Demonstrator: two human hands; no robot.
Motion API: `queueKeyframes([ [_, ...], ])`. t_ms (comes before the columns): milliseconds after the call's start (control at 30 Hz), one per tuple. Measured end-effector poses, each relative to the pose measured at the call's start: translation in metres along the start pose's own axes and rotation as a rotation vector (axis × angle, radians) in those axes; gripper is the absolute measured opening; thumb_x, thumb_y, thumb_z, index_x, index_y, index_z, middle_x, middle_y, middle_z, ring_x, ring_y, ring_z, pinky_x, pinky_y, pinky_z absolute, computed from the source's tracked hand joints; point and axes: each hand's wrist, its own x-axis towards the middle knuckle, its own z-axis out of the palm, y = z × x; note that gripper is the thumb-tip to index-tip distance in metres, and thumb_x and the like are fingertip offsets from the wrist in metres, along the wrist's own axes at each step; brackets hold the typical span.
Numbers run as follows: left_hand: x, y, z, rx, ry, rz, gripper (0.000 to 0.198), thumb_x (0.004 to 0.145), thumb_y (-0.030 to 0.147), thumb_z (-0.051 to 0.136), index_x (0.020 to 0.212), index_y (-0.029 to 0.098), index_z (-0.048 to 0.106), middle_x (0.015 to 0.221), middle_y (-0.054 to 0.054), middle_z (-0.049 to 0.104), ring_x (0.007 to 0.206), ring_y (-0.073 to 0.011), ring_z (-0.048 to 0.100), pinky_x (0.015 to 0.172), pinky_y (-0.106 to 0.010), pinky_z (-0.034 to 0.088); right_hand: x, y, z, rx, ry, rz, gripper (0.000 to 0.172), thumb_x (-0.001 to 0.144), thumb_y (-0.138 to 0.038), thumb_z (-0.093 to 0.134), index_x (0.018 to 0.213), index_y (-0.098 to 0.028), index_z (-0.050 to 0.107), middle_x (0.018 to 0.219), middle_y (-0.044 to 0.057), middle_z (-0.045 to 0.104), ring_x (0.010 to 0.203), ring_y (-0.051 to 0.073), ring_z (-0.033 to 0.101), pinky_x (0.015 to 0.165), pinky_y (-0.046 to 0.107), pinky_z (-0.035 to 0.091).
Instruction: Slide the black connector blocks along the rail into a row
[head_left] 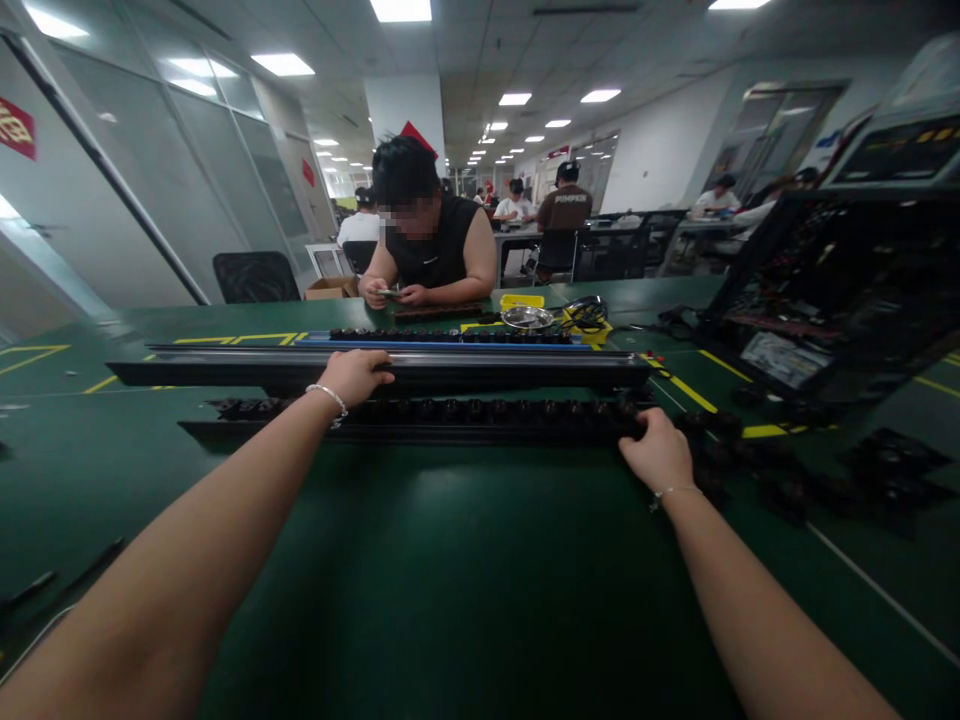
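Head view: far rail (pixel 480 373) is gripped by L hand (pixel 358 378) at approx. mid-length, fingers over the top, thumb on the near side. Near rail (pixel 465 434) is gripped at its R end by R hand (pixel 654 445); a row of black parts (pixel 452 408) is carried along it. Both rails are set over the green table (pixel 450 580), long axes L–R, roughly parallel, far rail reaching further L; whether it's lifted or resting can't be told. Blue strip (pixel 450 344) w/ more parts is laid just beyond, same direction. Containers: metal dish (pixel 519 322) & yellow tray (pixel 523 301) are placed beyond the strip, contents too small to make out. Black cable (pixel 587 314) is bunched at yellow bin (pixel 600 334); in or on can't be told. Cardboard box (pixel 330 291) is seen past the table's far edge, contents hidden. Open black case (pixel 889 310) is stood at R, pale bundle (pixel 784 360) inside, low down.
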Motion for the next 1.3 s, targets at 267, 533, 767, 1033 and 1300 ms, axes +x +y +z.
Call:
queueKeyframes([
  [267, 0.005, -0.006, 0.018, -0.038, -0.086, -0.003, 0.036, 0.079, 0.042, 0.052, 0.111, 0.030, 0.061, 0.111, -0.002, 0.066, 0.106, -0.0227, 0.057, 0.090, -0.031, 0.039, -0.018, 0.004, -0.002, 0.051, 0.060, 0.017, 0.032, 0.066, -0.027, 0.051, 0.097, -0.018, 0.051, 0.099, 0.008, 0.060, 0.088, 0.023, 0.053, 0.077, 0.034, 0.041],
  [533, 0.015, -0.024, 0.031, -0.136, -0.214, -0.002, 0.040, 0.071, 0.042, 0.057, 0.108, 0.030, 0.065, 0.105, 0.000, 0.069, 0.098, -0.0197, 0.061, 0.083, -0.023, 0.044, -0.036, 0.000, -0.004, 0.119, 0.076, 0.040, 0.030, 0.066, -0.026, 0.052, 0.095, -0.020, 0.051, 0.101, 0.008, 0.059, 0.093, 0.024, 0.052, 0.079, 0.034, 0.041],
  [767, 0.026, -0.022, 0.027, -0.100, -0.333, 0.069, 0.037, 0.063, 0.040, 0.061, 0.098, 0.031, 0.070, 0.103, 0.002, 0.070, 0.097, -0.0201, 0.062, 0.086, -0.024, 0.043, -0.046, -0.018, -0.004, 0.133, 0.056, 0.012, 0.027, 0.066, -0.023, 0.051, 0.094, -0.020, 0.051, 0.098, 0.007, 0.061, 0.093, 0.023, 0.053, 0.080, 0.033, 0.041],
  [1033, 0.030, -0.019, 0.054, -0.076, -0.418, 0.069, 0.034, 0.052, 0.040, 0.068, 0.084, 0.030, 0.073, 0.091, 0.000, 0.072, 0.089, -0.0216, 0.065, 0.079, -0.024, 0.045, -0.067, -0.050, -0.001, 0.223, 0.008, -0.064, 0.025, 0.069, -0.025, 0.048, 0.093, -0.019, 0.051, 0.097, 0.006, 0.060, 0.093, 0.022, 0.052, 0.081, 0.033, 0.040],
  [1300, 0.023, -0.014, 0.056, -0.094, -0.458, 0.052, 0.027, 0.049, 0.036, 0.068, 0.075, 0.032, 0.074, 0.085, 0.002, 0.073, 0.086, -0.0210, 0.065, 0.077, -0.024, 0.045, -0.081, -0.071, -0.009, 0.203, -0.043, -0.016, 0.026, 0.079, -0.038, 0.043, 0.093, -0.020, 0.054, 0.096, 0.006, 0.063, 0.089, 0.021, 0.056, 0.072, 0.031, 0.040],
])
